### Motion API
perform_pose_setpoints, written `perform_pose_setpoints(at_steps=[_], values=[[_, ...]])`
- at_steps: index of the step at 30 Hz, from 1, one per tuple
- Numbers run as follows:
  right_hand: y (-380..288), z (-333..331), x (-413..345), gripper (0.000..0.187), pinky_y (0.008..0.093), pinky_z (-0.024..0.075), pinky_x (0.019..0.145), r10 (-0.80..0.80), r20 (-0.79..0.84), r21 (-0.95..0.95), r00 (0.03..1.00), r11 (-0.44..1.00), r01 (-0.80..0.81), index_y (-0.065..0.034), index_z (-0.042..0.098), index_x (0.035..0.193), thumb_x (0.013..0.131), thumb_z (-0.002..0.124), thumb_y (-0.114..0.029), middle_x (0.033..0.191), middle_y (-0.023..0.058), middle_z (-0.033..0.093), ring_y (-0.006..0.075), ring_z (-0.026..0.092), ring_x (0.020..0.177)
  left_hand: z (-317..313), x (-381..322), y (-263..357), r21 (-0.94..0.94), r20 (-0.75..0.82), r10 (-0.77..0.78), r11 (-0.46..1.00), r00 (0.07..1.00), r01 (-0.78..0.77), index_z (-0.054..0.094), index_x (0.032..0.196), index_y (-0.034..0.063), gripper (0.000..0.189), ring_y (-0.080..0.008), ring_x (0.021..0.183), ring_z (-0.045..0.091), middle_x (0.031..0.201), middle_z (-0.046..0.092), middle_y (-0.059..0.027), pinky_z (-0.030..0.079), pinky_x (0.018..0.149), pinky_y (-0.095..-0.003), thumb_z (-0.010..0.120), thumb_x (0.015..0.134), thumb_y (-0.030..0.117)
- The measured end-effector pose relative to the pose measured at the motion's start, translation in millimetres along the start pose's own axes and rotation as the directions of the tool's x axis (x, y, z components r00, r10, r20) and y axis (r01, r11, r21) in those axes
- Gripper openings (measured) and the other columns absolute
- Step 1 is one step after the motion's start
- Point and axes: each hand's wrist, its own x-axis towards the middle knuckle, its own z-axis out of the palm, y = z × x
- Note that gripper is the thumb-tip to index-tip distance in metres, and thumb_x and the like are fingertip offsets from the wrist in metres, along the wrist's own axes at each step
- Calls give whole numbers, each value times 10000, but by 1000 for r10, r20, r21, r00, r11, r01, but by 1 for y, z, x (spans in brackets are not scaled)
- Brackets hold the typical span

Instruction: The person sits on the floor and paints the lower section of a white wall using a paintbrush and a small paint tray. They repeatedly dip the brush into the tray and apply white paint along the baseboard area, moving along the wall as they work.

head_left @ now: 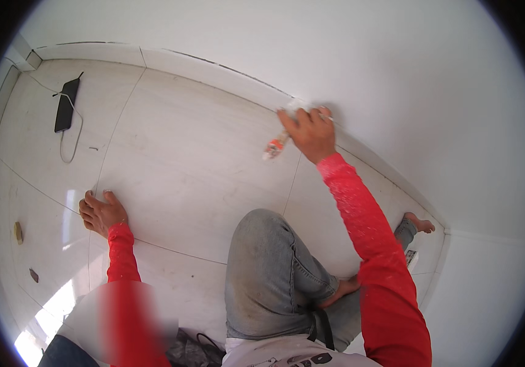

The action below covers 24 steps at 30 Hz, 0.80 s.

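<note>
My right hand (310,133) grips a small paintbrush-like tool (274,147), whose orange and whitish end sticks out below the fingers. The fingertips are at the top of the white skirting (225,80), against the white wall (358,55). Some white material (298,106) shows beside the fingertips; I cannot tell whether it is filler or a cloth. My left hand (102,213) rests on the pale floor tiles (184,151), fingers apart, with nothing in it.
A black power bank or phone (67,105) with a white cable (79,119) lies at the far left. A yellowish piece (18,233) and a brown chip (34,275) lie nearer. My bent knee (262,257) is below the right hand; my bare foot (420,225) is near the skirting.
</note>
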Motion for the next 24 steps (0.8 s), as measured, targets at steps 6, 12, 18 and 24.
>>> perform_pose_setpoints(at_steps=[6,12,18,24], values=[[-46,4,70,319,391,526,794,-51,-190,114,980,991,73,-300,667,1101,811,649,-168,834,-21,521,172,557,754,-2,1,-2,10,-1,-6,1000,1000,6,447,1370,103,503,-284,1395,337,1428,409,-114,260,1145,-459,539,965,387],[25,-21,-32,438,377,535,726,-111,25,-3,994,994,111,-349,696,1151,775,683,-125,794,-8,481,178,522,699,6,3,-11,-28,-38,23,999,999,-24,440,1375,101,504,-293,1402,320,1422,407,-116,245,1151,-465,537,967,381],[65,-70,-129,387,415,523,790,-3,414,-153,910,986,73,-285,681,1161,798,662,-153,822,9,492,198,537,725,5,2,-9,-30,-34,38,999,999,-39,421,1379,97,501,-306,1398,314,1435,402,-135,241,1151,-473,532,974,372],[12,-29,-3,283,421,520,795,-111,202,3,973,994,113,-225,667,1094,823,643,-149,839,18,518,207,556,735,5,0,-9,-66,-30,37,997,999,-39,419,1380,94,512,-312,1400,310,1440,400,-143,240,1145,-475,549,961,358]])
